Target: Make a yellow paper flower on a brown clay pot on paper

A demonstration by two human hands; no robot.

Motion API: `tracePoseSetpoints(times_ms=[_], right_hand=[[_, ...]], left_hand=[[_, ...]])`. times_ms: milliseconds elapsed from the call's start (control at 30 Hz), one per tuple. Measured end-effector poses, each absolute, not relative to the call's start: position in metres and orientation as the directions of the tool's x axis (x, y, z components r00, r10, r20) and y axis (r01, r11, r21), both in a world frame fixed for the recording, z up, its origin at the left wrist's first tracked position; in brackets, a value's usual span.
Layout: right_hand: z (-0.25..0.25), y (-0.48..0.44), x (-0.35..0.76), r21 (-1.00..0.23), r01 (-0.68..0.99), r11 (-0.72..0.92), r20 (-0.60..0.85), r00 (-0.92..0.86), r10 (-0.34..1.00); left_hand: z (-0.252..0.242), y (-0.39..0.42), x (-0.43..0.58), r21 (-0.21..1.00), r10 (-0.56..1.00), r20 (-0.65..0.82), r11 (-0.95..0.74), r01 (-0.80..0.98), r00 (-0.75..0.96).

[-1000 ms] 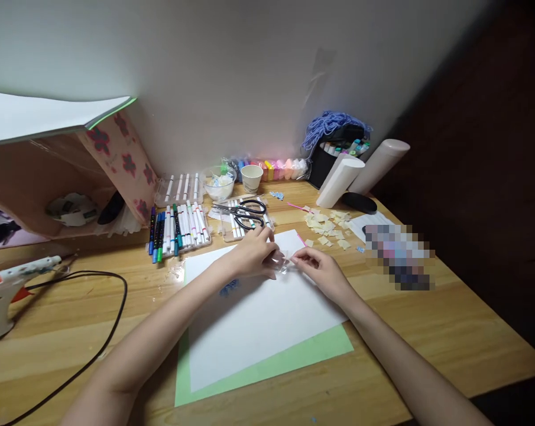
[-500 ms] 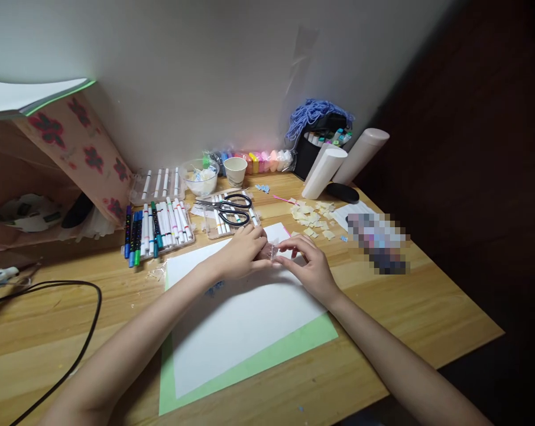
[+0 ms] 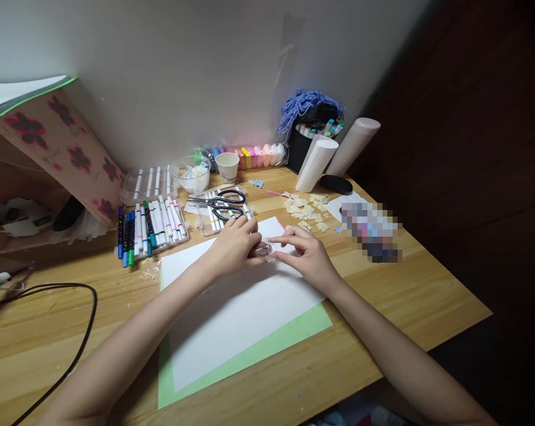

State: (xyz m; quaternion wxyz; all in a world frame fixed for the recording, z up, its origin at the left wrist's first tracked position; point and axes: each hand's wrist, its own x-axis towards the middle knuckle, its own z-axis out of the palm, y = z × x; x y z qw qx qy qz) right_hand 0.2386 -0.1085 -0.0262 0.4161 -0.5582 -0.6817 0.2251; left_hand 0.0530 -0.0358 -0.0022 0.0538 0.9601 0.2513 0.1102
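Observation:
Above the white paper (image 3: 232, 319), my left hand (image 3: 235, 245) is curled closed around a small, clear, crinkly plastic item (image 3: 264, 251). Its exact kind is too small to make out. My right hand (image 3: 309, 255) pinches the item's right edge between thumb and fingertips. The white paper lies on a larger light green sheet (image 3: 253, 360) that shows along the front. A faint bluish mark on the paper is partly hidden by my left forearm. Black-handled scissors (image 3: 225, 204) rest on a case of markers just beyond my left hand.
Markers (image 3: 158, 228) lie in a group at left. Behind them stand a clear bowl (image 3: 191, 176) and a paper cup (image 3: 227, 167). Cream paper scraps (image 3: 305, 208) are scattered at right, near a white cylinder (image 3: 318, 165). A black cable (image 3: 92, 319) curves across the left.
The view has shifted slightly, moving the scene left and up. Slightly more of the clear plastic shows between my hands; both hands still hold it.

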Motion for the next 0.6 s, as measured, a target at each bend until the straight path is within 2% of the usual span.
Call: tracePoseSetpoints(times_ms=[200, 400, 500, 600], right_hand=[[-0.028, -0.107, 0.239, -0.763, 0.582, 0.284, 0.273, -0.108, 0.956], [-0.027, -0.104, 0.241, -0.845, 0.496, 0.201, 0.143, -0.153, 0.978], [-0.026, -0.101, 0.247, -0.945, 0.309, 0.112, 0.061, -0.171, 0.983], [-0.022, -0.098, 0.258, -0.999, -0.032, 0.026, 0.031, -0.157, 0.987]], left_hand=[[-0.009, -0.042, 0.059, -0.019, 0.450, 0.191, -0.887, 0.461, 0.873], [-0.012, -0.045, 0.064, -0.035, 0.439, 0.212, -0.889, 0.456, 0.873], [-0.007, -0.047, 0.067, -0.018, 0.451, 0.217, -0.885, 0.465, 0.866], [0.001, -0.046, 0.067, 0.015, 0.478, 0.241, -0.872, 0.489, 0.845]])
